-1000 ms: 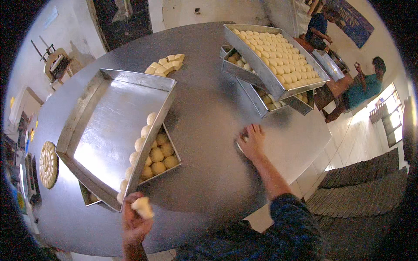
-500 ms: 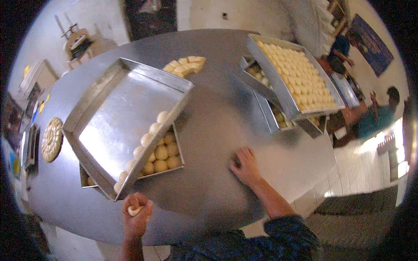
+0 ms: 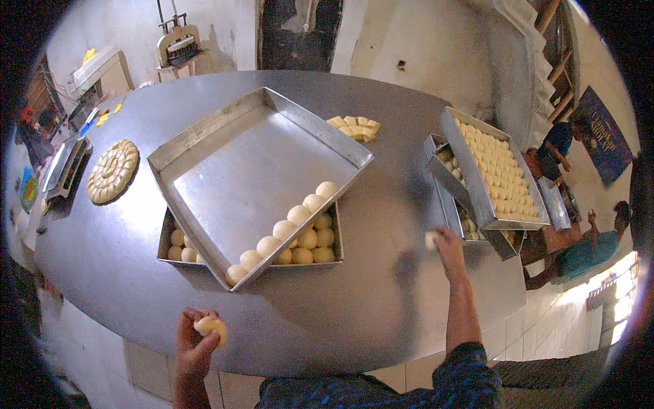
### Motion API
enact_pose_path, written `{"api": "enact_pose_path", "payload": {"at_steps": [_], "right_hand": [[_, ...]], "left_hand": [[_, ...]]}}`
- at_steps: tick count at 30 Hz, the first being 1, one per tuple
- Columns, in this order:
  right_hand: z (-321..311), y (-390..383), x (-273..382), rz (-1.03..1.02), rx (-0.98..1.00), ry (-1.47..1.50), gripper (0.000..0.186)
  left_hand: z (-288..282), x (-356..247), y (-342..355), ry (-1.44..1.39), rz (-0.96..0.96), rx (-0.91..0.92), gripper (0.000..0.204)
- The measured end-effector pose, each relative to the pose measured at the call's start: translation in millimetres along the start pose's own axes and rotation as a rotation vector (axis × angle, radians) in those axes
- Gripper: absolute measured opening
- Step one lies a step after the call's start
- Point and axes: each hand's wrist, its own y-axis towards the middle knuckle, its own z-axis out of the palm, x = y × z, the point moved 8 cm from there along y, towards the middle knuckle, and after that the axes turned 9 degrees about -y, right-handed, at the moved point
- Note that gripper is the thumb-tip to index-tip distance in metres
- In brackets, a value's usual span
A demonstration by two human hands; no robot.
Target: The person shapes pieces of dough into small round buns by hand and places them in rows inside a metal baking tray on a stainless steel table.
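Near the table's front edge, my left hand (image 3: 196, 341) is closed around a pale, uneven piece of dough (image 3: 212, 330). My right hand (image 3: 449, 251) is raised over the right part of the table, its fingers pinching a small dough ball (image 3: 432, 240), slightly blurred. Between them and farther back lies a large metal tray (image 3: 204, 146), set askew on another tray (image 3: 272, 265). One row of round dough balls (image 3: 281, 230) lines the upper tray's near right side. More balls fill the visible corners of the lower tray.
At the right stands a crossed stack of trays (image 3: 470, 184), the top one full of dough balls. Cut dough pieces (image 3: 354, 127) lie at the back; a scored dough round (image 3: 112, 172) and a scale (image 3: 65, 167) are at the left. Two people (image 3: 589, 249) are beyond the right edge.
My right hand has lifted off the table and moved right, and a dough ball now shows in its fingers. The left fist has loosened, exposing more dough. The whole view has shifted.
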Motion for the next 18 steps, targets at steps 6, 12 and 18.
{"api": "enact_pose_path", "payload": {"at_steps": [6,12,18], "right_hand": [[31.3,96.1,259.7,-0.440,-0.223,0.318,0.039],[87.8,103.7,276.1,-0.251,-0.009,-0.664,0.031],[107.3,-127.0,369.7,-0.776,0.183,0.067,0.032]], "left_hand": [[-37.5,8.9,-9.5,0.068,0.079,-0.111,0.036],[-85.3,-13.2,-18.1,0.091,0.070,-0.188,0.016],[-16.0,46.4,-14.0,-0.147,-0.234,0.441,0.074]]}}
